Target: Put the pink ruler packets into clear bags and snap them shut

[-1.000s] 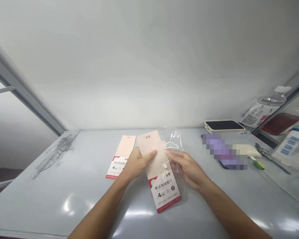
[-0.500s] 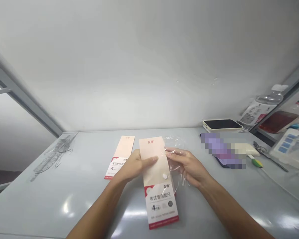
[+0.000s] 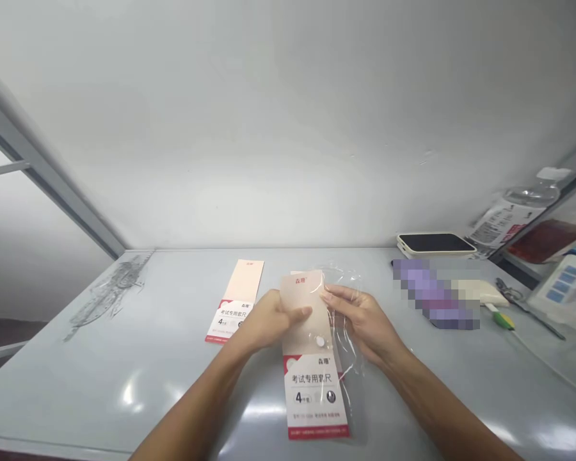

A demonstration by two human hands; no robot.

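With the fingers of the left hand (image 3: 269, 322) curled out of sight behind and the thumb pressed flat on the front, pinching a tall pale card (image 3: 304, 330) by its left side, over the middle of the near bench (image 3: 163, 384). With thumb and forefinger of the right hand (image 3: 365, 317) pressed together at the card's upper right edge, pinching a clear plastic sleeve (image 3: 349, 358); cannot tell whether the card is caught there too. Showing a round white button (image 3: 320, 342) in front of the card and, below it, a white panel with Chinese print, a large 4 and a red bottom band. Behind, mostly hidden, showing the edge of another card (image 3: 341, 376).

Further left, partly covered by the left hand, showing a matching card (image 3: 240, 285) flat on the bench, then clear rulers (image 3: 110, 298) with dark markings near the left edge. On the right, showing a white cable (image 3: 552, 352) with a green-and-yellow plug (image 3: 503, 319), a thin metal tool (image 3: 532, 312) and a purple item (image 3: 432, 294) blurred into blocks. Beyond, showing a phone (image 3: 436, 243), screen up, and a white-capped bottle (image 3: 518, 208) before a pale wall (image 3: 288, 128).
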